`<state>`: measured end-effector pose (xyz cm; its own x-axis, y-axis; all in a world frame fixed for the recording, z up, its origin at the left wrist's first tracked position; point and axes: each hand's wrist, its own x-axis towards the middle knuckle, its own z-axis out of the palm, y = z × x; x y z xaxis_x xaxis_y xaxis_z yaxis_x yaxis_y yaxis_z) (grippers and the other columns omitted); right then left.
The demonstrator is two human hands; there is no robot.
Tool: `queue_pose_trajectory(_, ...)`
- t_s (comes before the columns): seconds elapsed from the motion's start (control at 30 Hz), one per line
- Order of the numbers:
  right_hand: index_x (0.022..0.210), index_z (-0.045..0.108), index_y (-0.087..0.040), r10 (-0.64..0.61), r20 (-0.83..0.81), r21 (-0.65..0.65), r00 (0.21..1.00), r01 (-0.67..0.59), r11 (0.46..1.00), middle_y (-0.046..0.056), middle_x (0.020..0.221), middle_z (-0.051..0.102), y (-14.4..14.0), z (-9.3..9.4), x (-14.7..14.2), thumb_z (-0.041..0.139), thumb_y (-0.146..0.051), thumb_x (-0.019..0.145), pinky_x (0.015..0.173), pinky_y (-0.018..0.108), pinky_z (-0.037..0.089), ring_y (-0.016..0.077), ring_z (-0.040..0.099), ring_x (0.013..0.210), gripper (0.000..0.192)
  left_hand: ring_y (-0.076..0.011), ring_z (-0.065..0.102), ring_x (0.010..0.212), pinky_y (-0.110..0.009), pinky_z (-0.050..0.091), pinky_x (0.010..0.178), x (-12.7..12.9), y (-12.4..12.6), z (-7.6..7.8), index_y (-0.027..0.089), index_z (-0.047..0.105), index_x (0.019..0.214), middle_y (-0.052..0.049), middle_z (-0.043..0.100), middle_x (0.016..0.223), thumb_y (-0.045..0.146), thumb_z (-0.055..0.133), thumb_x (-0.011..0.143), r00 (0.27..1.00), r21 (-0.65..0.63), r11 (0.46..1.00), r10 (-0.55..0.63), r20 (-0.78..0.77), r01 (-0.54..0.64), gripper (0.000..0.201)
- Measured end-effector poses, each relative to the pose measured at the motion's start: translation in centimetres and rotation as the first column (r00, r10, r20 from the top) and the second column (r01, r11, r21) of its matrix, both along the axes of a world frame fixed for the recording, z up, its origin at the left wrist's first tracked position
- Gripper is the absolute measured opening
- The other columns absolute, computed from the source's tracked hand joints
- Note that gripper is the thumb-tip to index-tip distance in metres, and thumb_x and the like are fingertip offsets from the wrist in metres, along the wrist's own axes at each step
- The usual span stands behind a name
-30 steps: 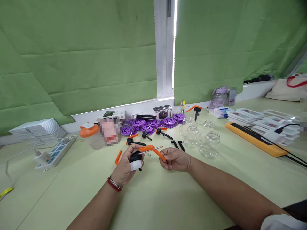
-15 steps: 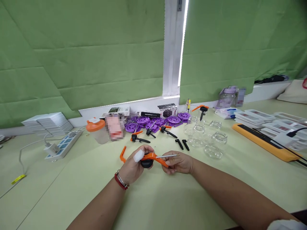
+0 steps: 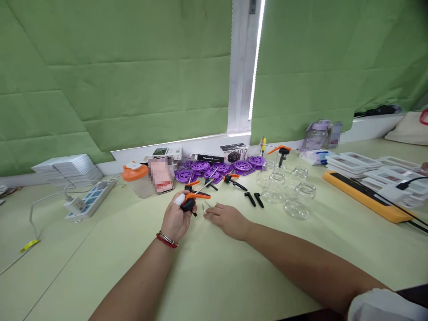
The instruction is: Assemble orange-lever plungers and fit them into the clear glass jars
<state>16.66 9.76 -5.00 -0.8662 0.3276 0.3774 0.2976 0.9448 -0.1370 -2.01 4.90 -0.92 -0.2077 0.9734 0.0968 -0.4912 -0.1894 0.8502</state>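
Observation:
My left hand [image 3: 176, 221], one finger wrapped in white, is closed around an orange-and-black handle part [image 3: 189, 203]. It has a round black cap, an orange arm and a metal rod pointing up and right. Low over the table, my right hand [image 3: 230, 219] has its fingertips closed at a thin metal piece [image 3: 204, 208], partly hidden by the fingers. Just behind the hands lie similar orange-and-black parts [image 3: 230, 179] with black stems. Two loose black stems [image 3: 250, 199] lie to the right of them.
Purple wheel-like discs [image 3: 242, 166] are heaped at the back. Several clear glass jars [image 3: 297, 208] stand right of centre. Farther right are an orange power strip [image 3: 368, 196] and stacked white cases. An orange-lidded cup [image 3: 135, 178], a phone and a white power strip [image 3: 92, 200] are on the left.
My left hand has lifted the handle part up and left. My right hand has let go of its orange arm and moved left and down to the thin metal piece.

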Motion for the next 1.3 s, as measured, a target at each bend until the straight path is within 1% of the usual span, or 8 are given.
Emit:
queue_pose_trajectory(0.2, 0.098, 0.059, -0.007, 0.048, 0.320, 0.427, 0.946, -0.190, 0.884, 0.014, 0.083, 0.064, -0.4, 1.3, -3.7, 0.036, -0.011, 0.090, 0.067, 0.035, 0.039, 0.0217, 0.056, 0.080, 0.024, -0.0134, 0.054, 0.057, -0.026, 0.042, 0.052, -0.3, 0.5, -0.7, 0.016, 0.054, 0.090, -0.004, 0.059, 0.073, 0.023, 0.053, 0.080, 0.999, -0.032, 0.998, 0.049, 0.005, -0.049, 0.012)
queue_pose_trajectory(0.47, 0.087, 0.060, -0.010, 0.116, 0.350, 0.499, 0.930, -0.289, 0.817, 0.013, 0.083, 0.065, -0.5, 1.3, -3.9, 0.040, -0.009, 0.087, 0.061, 0.032, 0.037, 0.0197, 0.057, 0.076, 0.020, -0.0134, 0.054, 0.055, -0.026, 0.042, 0.051, -0.7, 1.0, -0.8, 0.016, 0.055, 0.088, -0.004, 0.060, 0.072, 0.023, 0.054, 0.078, 0.997, -0.070, 0.995, 0.069, 0.033, -0.067, 0.012)
queue_pose_trajectory(0.6, 0.086, 0.060, -0.014, 0.216, 0.132, 0.492, 0.967, -0.253, 0.833, 0.009, 0.082, 0.065, -1.6, 2.4, -3.0, 0.040, -0.010, 0.089, 0.062, 0.030, 0.041, 0.0168, 0.057, 0.076, 0.021, -0.0130, 0.054, 0.056, -0.026, 0.043, 0.051, -0.2, 0.7, -0.7, 0.016, 0.056, 0.086, -0.004, 0.060, 0.073, 0.026, 0.056, 0.079, 0.998, -0.101, 0.994, 0.036, 0.047, -0.031, 0.013)
queue_pose_trajectory(0.7, 0.092, 0.060, -0.017, 0.154, -0.348, 0.323, 0.925, -0.036, 0.946, 0.007, 0.088, 0.067, -2.6, 4.2, -2.2, 0.041, -0.014, 0.089, 0.070, 0.030, 0.046, 0.0157, 0.059, 0.082, 0.020, -0.0131, 0.054, 0.061, -0.025, 0.044, 0.052, 0.4, 0.4, -0.7, 0.015, 0.058, 0.085, -0.004, 0.060, 0.075, 0.027, 0.056, 0.079, 0.998, -0.129, 0.992, 0.002, 0.058, 0.005, 0.013)
queue_pose_trajectory(0.8, 0.093, 0.061, -0.018, -0.145, -0.694, -0.092, 0.705, 0.113, 0.989, 0.005, 0.086, 0.067, -2.8, 6.2, -1.4, 0.046, -0.018, 0.087, 0.071, 0.029, 0.048, 0.0145, 0.060, 0.077, 0.016, -0.0133, 0.054, 0.062, -0.026, 0.044, 0.052, 1.4, -0.2, -0.7, 0.014, 0.060, 0.087, -0.005, 0.059, 0.078, 0.028, 0.057, 0.080, 0.993, -0.142, 0.983, -0.112, 0.027, 0.115, 0.017)
queue_pose_trajectory(1.0, 0.078, 0.065, -0.017, -0.517, -0.627, -0.648, 0.582, -0.021, 0.761, 0.002, 0.071, 0.066, -1.7, 6.9, -1.4, 0.060, -0.025, 0.076, 0.060, 0.025, 0.051, 0.0132, 0.061, 0.063, 0.010, -0.0146, 0.053, 0.063, -0.028, 0.044, 0.052, 2.8, -1.2, -0.7, 0.011, 0.062, 0.090, -0.008, 0.059, 0.084, 0.032, 0.059, 0.080, 0.944, -0.175, 0.928, -0.330, 0.031, 0.330, 0.023)
queue_pose_trajectory(1.2, 0.078, 0.066, -0.016, -0.540, -0.510, -0.796, 0.670, -0.128, 0.592, 0.002, 0.067, 0.067, -1.4, 6.1, -1.7, 0.064, -0.026, 0.070, 0.061, 0.028, 0.053, 0.0159, 0.065, 0.063, 0.013, -0.0140, 0.052, 0.064, -0.027, 0.042, 0.051, 2.9, -1.4, -0.8, 0.011, 0.063, 0.092, -0.008, 0.058, 0.083, 0.034, 0.059, 0.081, 0.918, -0.172, 0.903, -0.395, 0.033, 0.395, 0.026)
queue_pose_trajectory(1.3, 0.079, 0.068, -0.016, -0.519, -0.453, -0.815, 0.725, -0.100, 0.571, 0.003, 0.070, 0.069, -1.4, 5.7, -1.7, 0.063, -0.026, 0.071, 0.062, 0.028, 0.053, 0.0169, 0.066, 0.066, 0.014, -0.0138, 0.051, 0.063, -0.026, 0.041, 0.051, 3.2, -1.5, -0.6, 0.012, 0.063, 0.085, -0.006, 0.057, 0.076, 0.035, 0.063, 0.079, 0.913, -0.185, 0.894, -0.403, 0.072, 0.409, 0.024)
